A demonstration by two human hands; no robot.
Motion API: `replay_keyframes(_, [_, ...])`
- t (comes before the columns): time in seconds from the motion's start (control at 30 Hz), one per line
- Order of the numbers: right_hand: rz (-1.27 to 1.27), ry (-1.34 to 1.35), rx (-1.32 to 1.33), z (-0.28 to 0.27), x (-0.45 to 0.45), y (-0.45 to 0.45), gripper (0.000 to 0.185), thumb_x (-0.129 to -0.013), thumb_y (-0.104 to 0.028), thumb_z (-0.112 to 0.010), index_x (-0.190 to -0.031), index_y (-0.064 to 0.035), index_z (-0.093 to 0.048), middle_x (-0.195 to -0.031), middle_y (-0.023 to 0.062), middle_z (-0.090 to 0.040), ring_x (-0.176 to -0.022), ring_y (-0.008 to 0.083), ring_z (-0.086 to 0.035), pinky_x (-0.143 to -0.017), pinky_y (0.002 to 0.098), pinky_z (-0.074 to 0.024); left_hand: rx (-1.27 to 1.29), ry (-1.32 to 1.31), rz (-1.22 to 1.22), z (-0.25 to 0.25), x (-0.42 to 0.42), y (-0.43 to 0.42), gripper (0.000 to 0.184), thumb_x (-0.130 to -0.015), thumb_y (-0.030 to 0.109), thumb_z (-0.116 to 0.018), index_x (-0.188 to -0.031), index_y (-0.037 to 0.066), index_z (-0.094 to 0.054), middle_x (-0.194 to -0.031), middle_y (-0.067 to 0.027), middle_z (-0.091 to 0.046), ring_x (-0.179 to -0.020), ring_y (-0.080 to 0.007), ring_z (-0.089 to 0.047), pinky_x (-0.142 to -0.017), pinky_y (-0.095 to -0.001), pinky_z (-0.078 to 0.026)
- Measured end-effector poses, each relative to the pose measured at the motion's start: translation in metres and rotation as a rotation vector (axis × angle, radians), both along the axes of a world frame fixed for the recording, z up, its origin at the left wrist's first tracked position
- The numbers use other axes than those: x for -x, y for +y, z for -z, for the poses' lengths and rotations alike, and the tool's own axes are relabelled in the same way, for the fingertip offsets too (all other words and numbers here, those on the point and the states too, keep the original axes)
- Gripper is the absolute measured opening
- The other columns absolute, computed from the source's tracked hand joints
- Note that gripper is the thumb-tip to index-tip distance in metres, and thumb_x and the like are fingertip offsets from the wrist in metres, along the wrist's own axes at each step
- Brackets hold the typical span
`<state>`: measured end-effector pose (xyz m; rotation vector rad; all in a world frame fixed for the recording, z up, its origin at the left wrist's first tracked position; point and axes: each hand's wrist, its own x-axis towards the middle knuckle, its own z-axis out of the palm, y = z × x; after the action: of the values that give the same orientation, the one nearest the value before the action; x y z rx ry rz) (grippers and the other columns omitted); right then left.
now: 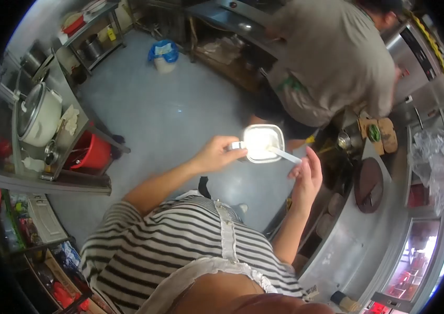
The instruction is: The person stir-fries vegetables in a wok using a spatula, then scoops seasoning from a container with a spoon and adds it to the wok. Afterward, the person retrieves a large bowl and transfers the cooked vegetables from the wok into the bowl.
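Observation:
My left hand (pixel 219 155) is closed around the short handle of a small, square-rimmed container (pixel 280 135), held out in front of my chest. The container's inside is bright white, and I cannot tell how much of that is contents. In my right hand (pixel 307 178), a pale flat-handled utensil (pixel 286 155) is pinched between thumb and fingers. Its far end dips into the container, so the tip's shape is hidden.
A co-worker in a grey shirt (pixel 332 57) bends over the right-hand counter. On the left stand a large lidded pot (pixel 41 118) and a red bucket (pixel 91 152). A blue-lined bin (pixel 164 60) is on the floor. A round dark board (pixel 368 186) lies on the steel counter (pixel 350 251).

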<state>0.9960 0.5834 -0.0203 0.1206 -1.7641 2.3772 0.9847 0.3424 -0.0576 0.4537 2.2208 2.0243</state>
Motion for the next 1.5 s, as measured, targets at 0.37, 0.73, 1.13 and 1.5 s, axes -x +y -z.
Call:
replay_keyframes(0.37, [-0.485, 0.138, -0.504, -0.01, 0.177, -0.204, 0.021, -0.079, -0.009, -0.061, -0.098, 0.0003, -0.059, -0.076, 0.001, -0.05, -0.064, 0.0093, -0.047, -0.053, 0.0191, -0.0368, -0.191, -0.081, -0.39, 0.002, 0.097, -0.154, 0.022, -0.082, 0.019, -0.06, -0.088, -0.001, -0.062, -0.069, 0.0015, -0.059, -0.061, -0.0025, -0.049, -0.053, -0.0184, -0.038])
replay_keyframes(0.73, [-0.355, 0.757, -0.873, -0.063, 0.421, -0.316, 0.012, -0.077, -0.006, -0.06, -0.087, 0.0009, -0.063, -0.078, 0.0091, -0.059, -0.067, 0.0187, -0.055, -0.058, 0.0272, -0.0438, -0.008, 0.004, -0.5, -0.015, 0.308, -0.277, 0.022, -0.082, 0.021, -0.06, -0.084, -0.001, -0.062, -0.063, 0.0042, -0.053, -0.057, -0.0016, -0.042, -0.048, -0.0194, -0.032])
replay_keyframes(1.13, [-0.185, 0.347, -0.881, -0.014, 0.632, -0.457, 0.013, -0.083, -0.01, -0.055, -0.087, 0.0017, -0.058, -0.065, 0.0061, -0.052, -0.049, 0.0133, -0.046, -0.046, 0.0246, -0.0354, -0.063, 0.106, -0.38, -0.008, 0.564, -0.406, 0.02, -0.081, 0.019, -0.06, -0.083, -0.001, -0.061, -0.059, 0.0034, -0.052, -0.052, -0.001, -0.04, -0.044, -0.0205, -0.03])
replay_keyframes(1.5, [-0.036, -0.414, -0.178, -0.018, 0.78, -0.471, 0.016, -0.082, -0.011, -0.049, -0.091, 0.0014, -0.055, -0.062, 0.0006, -0.049, -0.045, 0.0057, -0.039, -0.037, 0.0196, -0.0292, -0.022, 0.051, -0.152, -0.015, 0.755, -0.421, 0.02, -0.083, 0.019, -0.059, -0.085, -0.001, -0.061, -0.065, 0.006, -0.052, -0.058, -0.0004, -0.04, -0.049, -0.0177, -0.031])
